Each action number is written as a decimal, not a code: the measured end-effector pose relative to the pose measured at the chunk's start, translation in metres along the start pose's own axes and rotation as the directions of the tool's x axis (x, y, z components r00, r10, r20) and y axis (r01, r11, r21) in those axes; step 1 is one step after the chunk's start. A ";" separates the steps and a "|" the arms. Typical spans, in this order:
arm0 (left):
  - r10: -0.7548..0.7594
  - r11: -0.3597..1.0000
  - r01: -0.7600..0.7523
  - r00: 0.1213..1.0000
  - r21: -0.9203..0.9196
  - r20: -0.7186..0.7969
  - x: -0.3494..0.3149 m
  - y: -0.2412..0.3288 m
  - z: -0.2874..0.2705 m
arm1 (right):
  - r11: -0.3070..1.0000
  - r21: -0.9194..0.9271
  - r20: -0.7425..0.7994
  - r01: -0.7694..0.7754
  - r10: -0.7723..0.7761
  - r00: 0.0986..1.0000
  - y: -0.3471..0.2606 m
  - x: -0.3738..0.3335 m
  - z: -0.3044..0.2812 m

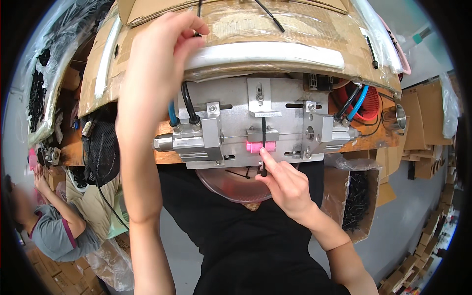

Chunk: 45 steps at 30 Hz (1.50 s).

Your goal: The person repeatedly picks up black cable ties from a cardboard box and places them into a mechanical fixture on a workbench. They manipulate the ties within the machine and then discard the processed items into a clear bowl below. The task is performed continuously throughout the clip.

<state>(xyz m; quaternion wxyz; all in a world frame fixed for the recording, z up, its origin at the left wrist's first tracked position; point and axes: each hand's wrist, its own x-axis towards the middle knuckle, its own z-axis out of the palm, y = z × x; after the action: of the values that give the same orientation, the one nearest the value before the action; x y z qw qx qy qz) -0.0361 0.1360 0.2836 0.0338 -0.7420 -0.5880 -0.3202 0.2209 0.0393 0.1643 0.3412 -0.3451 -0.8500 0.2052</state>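
Cable tie (pixel 263 147) is fed into metal fixture (pixel 246 123).
Right hand (pixel 285 184) pinches tie closed; left hand (pixel 164 54) is curled on cardboard edge (pixel 147 14). Tie should be kept vertical in slot.

1. Black cable tie (pixel 263 147): thin strip, standing upright in the slot of the metal fixture (pixel 236 103), crossing a glowing pink block (pixel 256 146).
2. Second black tie (pixel 198 19): lying on the cardboard top, partly hidden.
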 end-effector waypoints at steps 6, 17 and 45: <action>-0.035 0.998 0.035 0.999 0.047 -0.001 -0.130 0.108 0.030 | 0.995 -0.001 -0.058 -0.102 0.102 0.993 -0.005 0.002 -0.038; -0.041 0.990 0.002 0.959 0.139 0.279 -0.156 0.126 0.073 | 0.952 0.123 -0.107 -0.280 0.293 0.950 -0.006 -0.009 -0.059; 0.199 0.975 -0.204 0.978 -0.085 -0.064 0.029 0.004 0.006 | 0.739 -0.532 -0.120 0.414 -0.549 0.827 0.079 0.248 -0.088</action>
<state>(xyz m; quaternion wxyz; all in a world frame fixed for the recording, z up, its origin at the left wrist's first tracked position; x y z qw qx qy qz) -0.0267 0.1623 0.2952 0.0483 -0.7895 -0.4934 -0.3619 0.1882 0.2824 0.2867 0.3975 -0.2096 -0.8791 -0.1589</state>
